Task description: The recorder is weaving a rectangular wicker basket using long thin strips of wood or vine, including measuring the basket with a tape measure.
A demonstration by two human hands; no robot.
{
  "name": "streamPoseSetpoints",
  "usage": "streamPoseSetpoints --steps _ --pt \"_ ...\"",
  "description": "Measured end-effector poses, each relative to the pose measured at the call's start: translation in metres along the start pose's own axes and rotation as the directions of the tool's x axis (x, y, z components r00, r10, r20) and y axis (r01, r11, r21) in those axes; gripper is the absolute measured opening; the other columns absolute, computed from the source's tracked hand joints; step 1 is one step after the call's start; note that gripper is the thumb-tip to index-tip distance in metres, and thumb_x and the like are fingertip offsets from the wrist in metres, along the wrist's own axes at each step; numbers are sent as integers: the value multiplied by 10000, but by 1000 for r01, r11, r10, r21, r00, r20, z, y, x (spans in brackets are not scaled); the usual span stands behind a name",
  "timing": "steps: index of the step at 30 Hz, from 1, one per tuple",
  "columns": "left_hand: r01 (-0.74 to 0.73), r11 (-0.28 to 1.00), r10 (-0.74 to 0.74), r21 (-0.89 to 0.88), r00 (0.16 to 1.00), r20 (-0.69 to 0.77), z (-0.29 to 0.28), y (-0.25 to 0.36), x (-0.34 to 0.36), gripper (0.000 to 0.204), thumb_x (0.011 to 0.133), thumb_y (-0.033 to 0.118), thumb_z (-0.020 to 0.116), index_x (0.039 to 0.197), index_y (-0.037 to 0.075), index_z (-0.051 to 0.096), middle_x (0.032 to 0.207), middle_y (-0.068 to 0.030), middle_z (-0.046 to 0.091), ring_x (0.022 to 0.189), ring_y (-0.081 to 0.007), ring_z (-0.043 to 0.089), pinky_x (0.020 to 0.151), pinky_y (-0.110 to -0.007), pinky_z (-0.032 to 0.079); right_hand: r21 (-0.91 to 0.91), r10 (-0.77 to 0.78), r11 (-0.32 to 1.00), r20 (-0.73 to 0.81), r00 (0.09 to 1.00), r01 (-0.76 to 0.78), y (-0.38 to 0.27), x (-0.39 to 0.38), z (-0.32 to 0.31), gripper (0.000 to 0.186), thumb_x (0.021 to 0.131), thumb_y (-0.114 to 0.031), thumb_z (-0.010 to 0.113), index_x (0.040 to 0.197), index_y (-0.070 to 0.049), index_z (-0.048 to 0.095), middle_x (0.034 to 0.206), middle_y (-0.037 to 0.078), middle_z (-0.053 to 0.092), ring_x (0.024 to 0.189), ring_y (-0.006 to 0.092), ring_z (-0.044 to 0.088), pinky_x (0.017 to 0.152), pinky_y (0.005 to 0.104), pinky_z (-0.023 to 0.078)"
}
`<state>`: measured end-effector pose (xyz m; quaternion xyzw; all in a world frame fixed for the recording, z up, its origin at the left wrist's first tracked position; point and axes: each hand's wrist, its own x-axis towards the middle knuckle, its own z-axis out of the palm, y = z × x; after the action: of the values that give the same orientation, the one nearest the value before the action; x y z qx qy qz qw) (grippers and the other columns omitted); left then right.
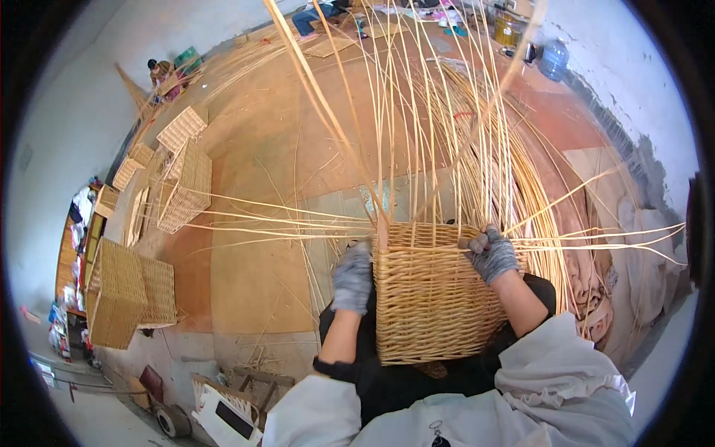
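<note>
A half-woven wicker basket (439, 298) rests on my lap, its near wall closely woven. Long bare rods (417, 149) stand up from its far side, and others stick out to the left and right. At the basket's upper right corner, my right hand (493, 257) in a grey glove is closed on the rim, fingers bent over the edge. Along the left wall is my left hand (351, 277), also gloved in grey; its fingers are blurred and partly hidden near the upper left corner.
A large bundle of loose rods (532, 201) lies on the floor at the right. Finished baskets (123, 294) stand at the left, with more (186, 182) farther back. Another person (165, 78) sits far left. A blue water bottle (553, 59) stands by the right wall.
</note>
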<state>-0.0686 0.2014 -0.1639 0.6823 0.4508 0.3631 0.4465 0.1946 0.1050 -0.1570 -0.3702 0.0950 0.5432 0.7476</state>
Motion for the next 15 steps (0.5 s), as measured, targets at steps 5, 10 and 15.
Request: streamPoseSetpoints --steps 5,10,15 --pt "275 945 -267 174 961 -70 28 34 -13 305 904 271 471 995 -4 566 860 -129 590 799 -235 551 740 -317 433 -55 -373 921 154 915 385 25 -16 22 241 896 -330 502 813 -108 455 490 -10 326 393 151 336 535 399 484" --pt "-66 909 179 412 954 -241 41 -18 -27 311 853 288 560 999 14 545 787 -119 576 730 -218 547 673 -343 440 31 -392 920 76 917 391 85 -20 69 262 883 -330 521 763 -109 446 511 -14 346 423 123 371 491 346 486" --pt "-66 887 136 457 983 -122 15 -3 -22 333 793 303 620 967 21 586 814 -151 598 762 -304 565 708 -380 452 -201 -215 947 189 958 252 68 -26 51 240 868 -244 558 757 -75 427 525 14 382 435 169 408 556 416 523"
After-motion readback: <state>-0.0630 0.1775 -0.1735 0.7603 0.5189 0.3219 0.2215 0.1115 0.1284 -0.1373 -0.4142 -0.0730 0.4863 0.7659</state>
